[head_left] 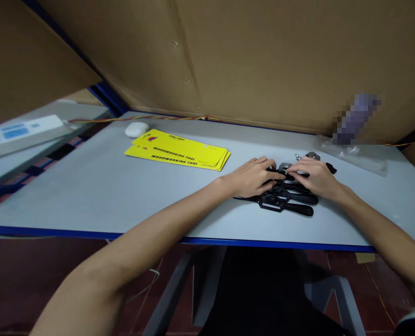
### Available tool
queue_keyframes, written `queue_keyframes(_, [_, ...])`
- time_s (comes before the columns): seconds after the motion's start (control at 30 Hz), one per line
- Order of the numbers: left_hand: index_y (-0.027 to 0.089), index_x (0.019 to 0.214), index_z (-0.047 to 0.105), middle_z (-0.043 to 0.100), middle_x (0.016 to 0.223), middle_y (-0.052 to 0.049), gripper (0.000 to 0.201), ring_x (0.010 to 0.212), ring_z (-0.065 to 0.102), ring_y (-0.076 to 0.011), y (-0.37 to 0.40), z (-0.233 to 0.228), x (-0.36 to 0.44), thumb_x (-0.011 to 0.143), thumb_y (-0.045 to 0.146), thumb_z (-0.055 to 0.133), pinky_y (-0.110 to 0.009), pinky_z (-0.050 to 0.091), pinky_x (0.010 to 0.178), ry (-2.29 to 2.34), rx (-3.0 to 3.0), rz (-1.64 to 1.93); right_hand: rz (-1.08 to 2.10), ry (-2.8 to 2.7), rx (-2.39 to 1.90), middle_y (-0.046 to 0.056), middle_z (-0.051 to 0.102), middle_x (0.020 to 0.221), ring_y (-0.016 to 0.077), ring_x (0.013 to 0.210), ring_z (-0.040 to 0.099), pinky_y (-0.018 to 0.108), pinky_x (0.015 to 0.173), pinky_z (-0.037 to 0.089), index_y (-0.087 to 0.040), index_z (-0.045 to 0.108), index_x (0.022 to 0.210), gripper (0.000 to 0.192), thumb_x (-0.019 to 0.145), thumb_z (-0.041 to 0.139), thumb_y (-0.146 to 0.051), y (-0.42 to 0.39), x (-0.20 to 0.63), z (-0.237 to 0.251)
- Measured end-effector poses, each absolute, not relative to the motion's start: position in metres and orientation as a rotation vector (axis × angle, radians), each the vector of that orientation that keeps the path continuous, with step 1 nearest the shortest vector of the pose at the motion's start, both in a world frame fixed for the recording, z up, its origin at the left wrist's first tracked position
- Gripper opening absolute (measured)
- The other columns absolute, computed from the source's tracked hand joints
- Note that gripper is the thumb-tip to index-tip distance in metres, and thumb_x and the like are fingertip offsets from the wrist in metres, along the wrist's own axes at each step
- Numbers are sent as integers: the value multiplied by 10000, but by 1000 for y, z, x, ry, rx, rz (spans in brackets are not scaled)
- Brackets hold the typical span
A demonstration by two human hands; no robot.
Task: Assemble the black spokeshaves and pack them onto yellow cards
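Several black two-handled woodworking tools (287, 204) lie side by side on the grey table (88, 196), right of centre. My left hand (252, 176) rests palm down on their left ends, its fingers curled over the black handles. My right hand (314, 177) lies on their right part, fingertips pressing a small silvery metal piece (287, 169) at the top of the row. The fingertips of both hands nearly meet there. The lowest tools stay uncovered by either hand.
A stack of yellow cards (179, 150) printed "woodworking tool" lies at the table's middle back, with a white rounded object (136, 129) behind it. A clear plastic bag (354, 151) sits at the back right. Cardboard walls enclose the back. A white power strip (18, 133) lies at left.
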State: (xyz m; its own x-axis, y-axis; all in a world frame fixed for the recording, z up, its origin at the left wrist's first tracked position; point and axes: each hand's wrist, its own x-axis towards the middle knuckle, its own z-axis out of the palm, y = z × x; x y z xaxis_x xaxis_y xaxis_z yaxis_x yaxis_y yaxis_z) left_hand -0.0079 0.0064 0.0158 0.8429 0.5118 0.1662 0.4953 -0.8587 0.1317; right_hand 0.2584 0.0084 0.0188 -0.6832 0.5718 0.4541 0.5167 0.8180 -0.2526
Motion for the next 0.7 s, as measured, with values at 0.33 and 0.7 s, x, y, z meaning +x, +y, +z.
queue_keyframes(0.33, [254, 1483, 653, 619, 1228, -148, 478, 1097, 593, -292, 9, 12, -9, 1088, 347, 399, -471, 498, 1015, 796, 2928, 320, -48, -2516, -828, 62, 827, 957, 241, 888, 723, 449, 866, 557, -259, 819, 931, 314, 1047, 532, -204, 8, 256, 16])
queue_keyframes(0.7, [249, 1485, 650, 613, 1220, -153, 489, 1087, 588, -294, 10, 11, -9, 1089, 357, 385, -478, 500, 1015, 787, 2931, 323, -307, -2561, -855, 65, 809, 884, 240, 857, 669, 404, 777, 464, -241, 816, 1052, 337, 1075, 485, -179, 4, 253, 18])
